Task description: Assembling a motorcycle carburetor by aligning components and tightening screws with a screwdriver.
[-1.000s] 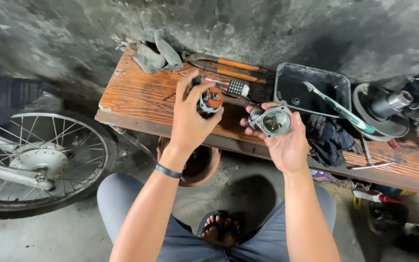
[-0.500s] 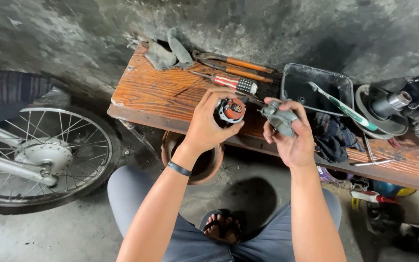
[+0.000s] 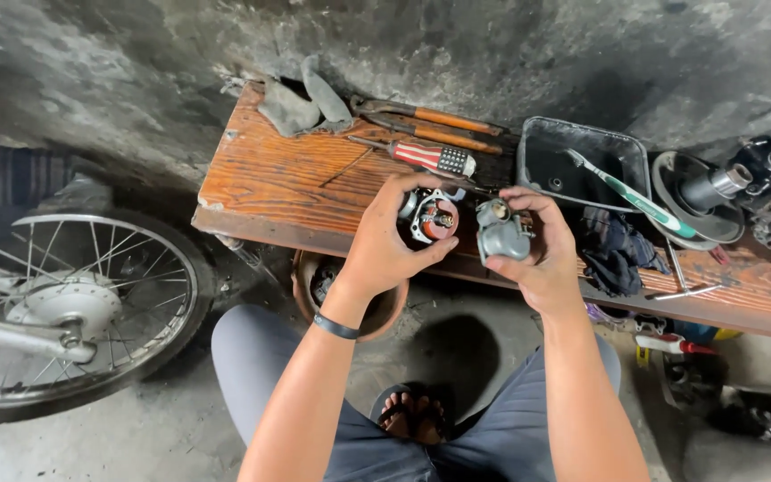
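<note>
My left hand (image 3: 384, 236) grips a small round metal engine part (image 3: 432, 217) with a reddish centre, its open face turned toward me. My right hand (image 3: 542, 254) holds a grey metal bowl-shaped cover (image 3: 499, 234) close beside it, a few centimetres to the right. Both hands hover above the front edge of a worn wooden bench (image 3: 287, 178). The two pieces are apart, not joined.
On the bench lie a striped-handled screwdriver (image 3: 430, 157), two orange-handled tools (image 3: 435, 116), grey gloves (image 3: 301, 103), a black tray (image 3: 582, 165) with a green toothbrush (image 3: 635, 196), a dark rag (image 3: 613, 250) and engine parts (image 3: 733, 192). A spoked wheel (image 3: 64, 308) stands left. A round pot (image 3: 350, 290) sits below.
Both hands have come lower and closer together over the bench edge. The right hand turned the grey cover from face-on to sideways. The view has shifted right.
</note>
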